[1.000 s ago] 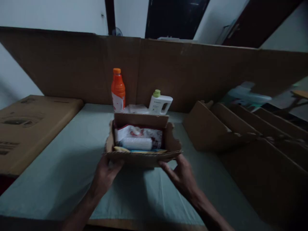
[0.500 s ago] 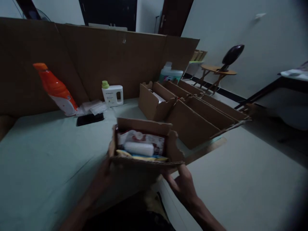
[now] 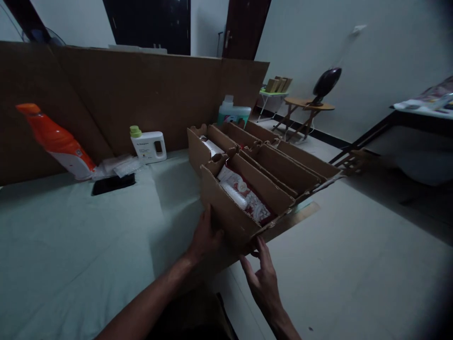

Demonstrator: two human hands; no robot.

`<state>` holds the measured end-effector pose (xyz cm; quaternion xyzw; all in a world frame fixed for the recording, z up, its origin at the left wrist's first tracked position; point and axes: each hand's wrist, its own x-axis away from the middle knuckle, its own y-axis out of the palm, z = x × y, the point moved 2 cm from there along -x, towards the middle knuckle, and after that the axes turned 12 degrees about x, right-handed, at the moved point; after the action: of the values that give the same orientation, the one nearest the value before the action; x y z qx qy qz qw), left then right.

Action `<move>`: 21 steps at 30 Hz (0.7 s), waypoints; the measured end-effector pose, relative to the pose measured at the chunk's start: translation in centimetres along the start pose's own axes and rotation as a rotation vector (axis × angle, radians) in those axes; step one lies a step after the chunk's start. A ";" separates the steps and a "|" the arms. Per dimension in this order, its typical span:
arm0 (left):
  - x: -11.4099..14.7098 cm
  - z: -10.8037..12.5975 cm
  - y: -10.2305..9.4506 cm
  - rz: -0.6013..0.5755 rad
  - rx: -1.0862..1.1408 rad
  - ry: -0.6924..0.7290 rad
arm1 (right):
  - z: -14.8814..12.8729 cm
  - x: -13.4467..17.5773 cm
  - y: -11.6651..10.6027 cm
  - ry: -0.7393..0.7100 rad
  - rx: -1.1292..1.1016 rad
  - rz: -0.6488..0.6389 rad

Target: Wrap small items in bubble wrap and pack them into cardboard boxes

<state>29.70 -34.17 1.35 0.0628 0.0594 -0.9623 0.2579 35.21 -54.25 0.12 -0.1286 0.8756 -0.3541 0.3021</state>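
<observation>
Two bare hands are at an open-topped brown cardboard box [image 3: 222, 203], its rim roughly cut, sitting tilted to the view just ahead of them at the edge of a table [image 3: 88, 245] covered in pale green cloth. The left hand [image 3: 205, 238] is half curled, fingers against the box's near wall; shadow hides the rest, so I cannot tell how firmly it grips. The right hand [image 3: 261, 278] is partly open, thumb spread from the fingers, fingertips at the box's near right corner; whether it bears weight is unclear.

Inside the box, beyond both hands, lie a red-and-white printed packet [image 3: 256, 206] and a whitish, bubble-textured roll [image 3: 234, 195]. Just past the box stand more open cardboard boxes [image 3: 283, 165], close beside it. Farther ahead of the left hand is a white jug-shaped bottle with a green cap [image 3: 150, 147]; to that hand's left are a flat black object [image 3: 113, 184] and an orange bottle [image 3: 53, 137].

The step in hand appears to be settling the box alongside its neighbours. The next move seems to call for a gentle, level adjustment, fingers clear of the edges, before letting go.
</observation>
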 end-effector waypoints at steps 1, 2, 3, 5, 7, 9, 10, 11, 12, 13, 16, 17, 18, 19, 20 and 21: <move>-0.2 -0.2 0.4 -0.025 0.013 0.002 | 0.2 -0.4 0.0 0.012 -0.001 -0.006; -0.5 -0.4 0.7 -0.049 0.021 0.004 | 0.3 -0.8 0.1 0.023 0.001 -0.014; -1.0 -0.5 1.0 -0.069 0.026 0.008 | 0.4 -1.2 0.1 0.029 0.008 -0.022; -2.2 -0.9 1.3 -0.094 0.037 0.021 | 0.6 -1.9 0.2 0.024 0.034 -0.033; -3.4 -1.4 1.5 -0.105 0.035 0.043 | 0.7 -2.3 0.5 -0.002 0.054 -0.042; -4.3 -1.9 1.3 -0.121 0.011 0.075 | 0.9 -2.6 0.9 -0.027 0.063 -0.054; -4.6 -2.1 1.0 -0.131 0.000 0.089 | 0.9 -2.7 1.0 -0.035 0.065 -0.059; -4.6 -2.4 0.7 -0.151 -0.015 0.098 | 1.0 -2.7 1.2 -0.040 0.066 -0.060; -4.4 -2.5 0.3 -0.179 -0.031 0.101 | 1.1 -2.8 1.3 -0.042 0.067 -0.058; -4.0 -2.6 -0.1 -0.209 -0.048 0.097 | 1.1 -2.8 1.2 -0.042 0.067 -0.057; -1.4 -2.4 -1.7 -0.275 -0.105 0.075 | 0.8 -2.7 0.3 -0.032 0.054 -0.077; -0.1 -2.0 -2.3 -0.278 -0.122 0.063 | 0.4 -2.6 -0.4 -0.033 0.041 -0.098; 1.4 -1.6 -2.8 -0.274 -0.136 0.049 | -0.1 -2.7 -1.3 -0.039 0.026 -0.116; 2.9 -1.1 -3.2 -0.276 -0.153 0.032 | -0.7 -2.8 -2.5 -0.051 0.017 -0.124; 4.5 -0.4 -3.5 -0.280 -0.170 0.015 | -1.5 -3.2 -3.9 -0.069 0.021 -0.115; 6.0 0.2 -3.7 -0.288 -0.182 0.001 | -2.4 -4.0 -5.4 -0.092 0.044 -0.088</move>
<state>22.65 -33.95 0.93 0.0305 0.1548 -0.9799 0.1218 36.88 -55.06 7.01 -0.1763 0.8463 -0.3800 0.3290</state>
